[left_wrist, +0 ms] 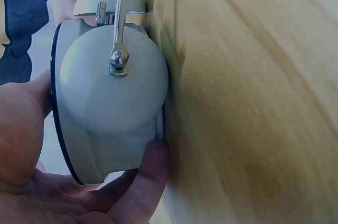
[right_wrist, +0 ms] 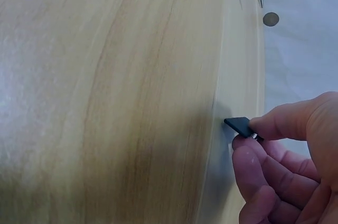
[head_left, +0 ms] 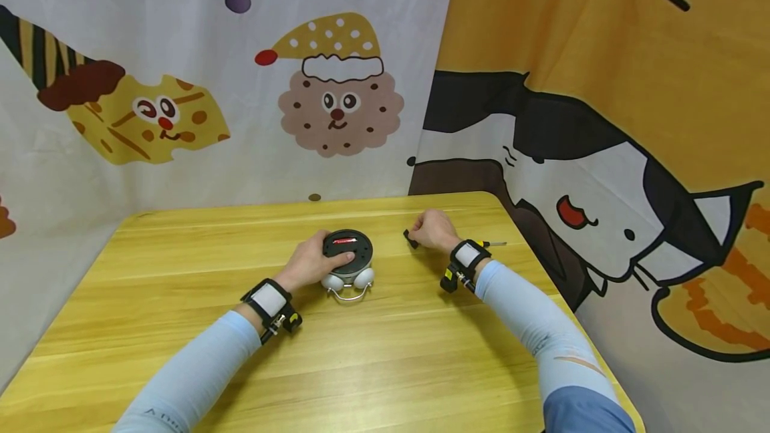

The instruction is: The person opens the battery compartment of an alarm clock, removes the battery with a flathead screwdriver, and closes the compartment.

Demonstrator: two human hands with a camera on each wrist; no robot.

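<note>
A white twin-bell alarm clock (head_left: 363,246) lies on the table with its black back up and its bells toward me. A red battery (head_left: 345,241) shows in a slot in the back. My left hand (head_left: 309,260) grips the clock from the left, thumb over the back. In the left wrist view, a fingertip (left_wrist: 156,158) reaches under the clock's edge. To the right of the clock, my right hand (head_left: 434,229) pinches a small black piece (right_wrist: 240,125), probably a battery cover, between thumb and fingers just above the table.
A screwdriver (head_left: 494,243) with a yellow and black handle lies behind my right wrist, near the right edge of the wooden table (head_left: 385,366). Printed cartoon curtains (head_left: 337,179) hang along the table's back and right side.
</note>
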